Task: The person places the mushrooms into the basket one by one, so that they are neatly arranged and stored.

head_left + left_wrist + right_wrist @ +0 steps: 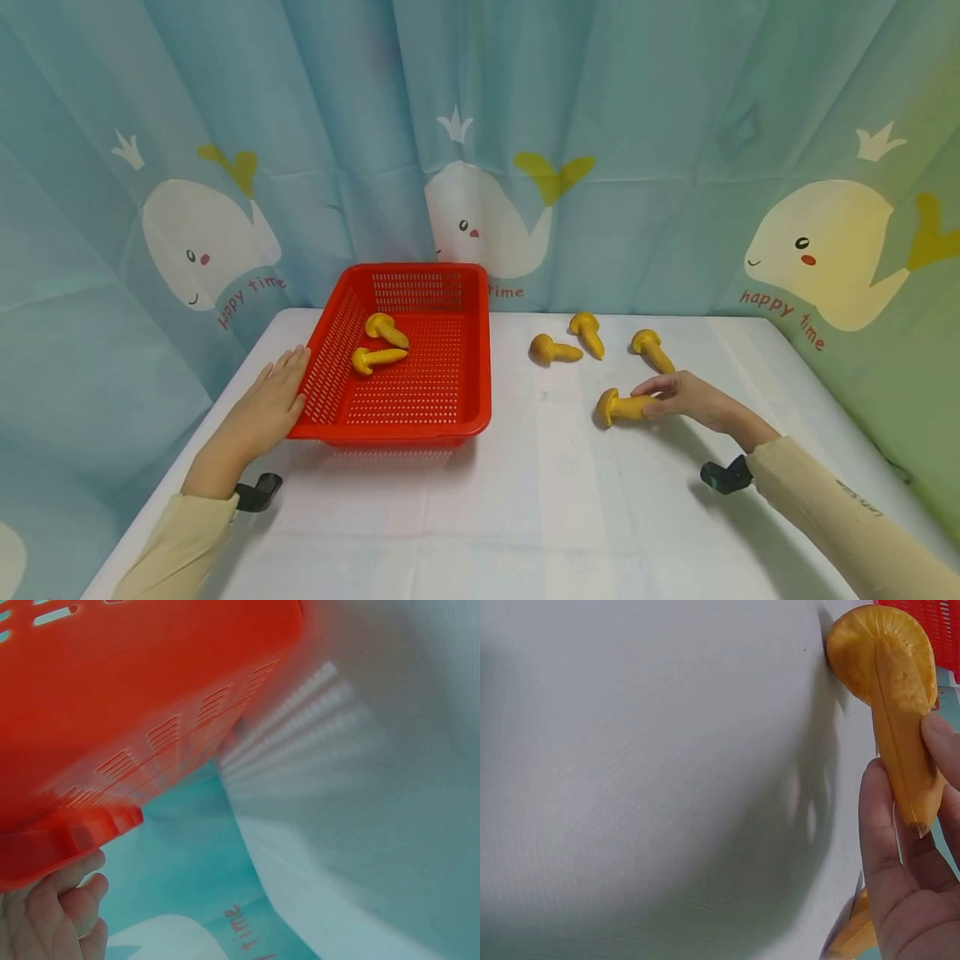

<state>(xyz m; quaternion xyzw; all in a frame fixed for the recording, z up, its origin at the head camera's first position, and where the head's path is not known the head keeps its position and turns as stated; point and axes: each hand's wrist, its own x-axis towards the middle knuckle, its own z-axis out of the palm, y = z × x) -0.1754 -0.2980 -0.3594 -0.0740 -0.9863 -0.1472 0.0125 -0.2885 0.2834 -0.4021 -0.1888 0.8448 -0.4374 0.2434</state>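
My right hand (678, 395) pinches the stem end of a yellow mushroom (622, 407) between thumb and fingers, its cap pointing left. In the right wrist view the fingers and thumb of that hand (915, 877) lie on either side of the mushroom's stem (904, 735). Fairly straight fingers of my left hand (262, 408) rest against the left rim of a red basket (472, 358). The left wrist view has this hand (56, 915) under the edge of the basket (150, 682). Inside the basket lie two yellow mushrooms (378, 358) (387, 330).
Beyond my right hand, three more mushrooms (555, 349) (587, 333) (652, 350) lie on the white table (525, 517), right of the basket. A blue curtain (637, 233) with whale pictures hangs behind the table.
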